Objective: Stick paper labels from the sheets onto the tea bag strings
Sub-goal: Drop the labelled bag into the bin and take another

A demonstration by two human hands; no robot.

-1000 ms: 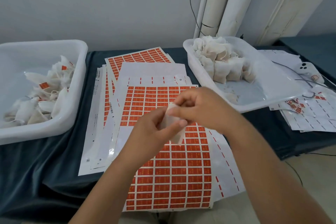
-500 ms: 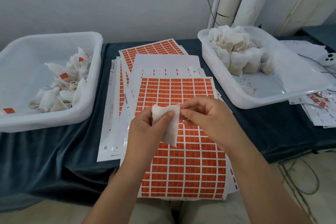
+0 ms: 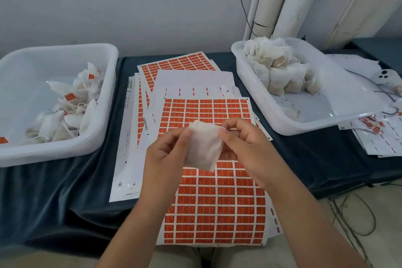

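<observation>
White tea bag (image 3: 203, 148) held up over the middle of the orange label sheet (image 3: 217, 209), clear of it. Fingers of the left hand (image 3: 165, 154) curled round its left edge; fingers of the right hand (image 3: 245, 148) pinching its top right corner. Left of the sheet, a tub of labelled bags (image 3: 108, 93); right of the sheet, a tub of plain bags (image 3: 239, 65). All on the dark-clothed counter (image 3: 65, 191).
</observation>
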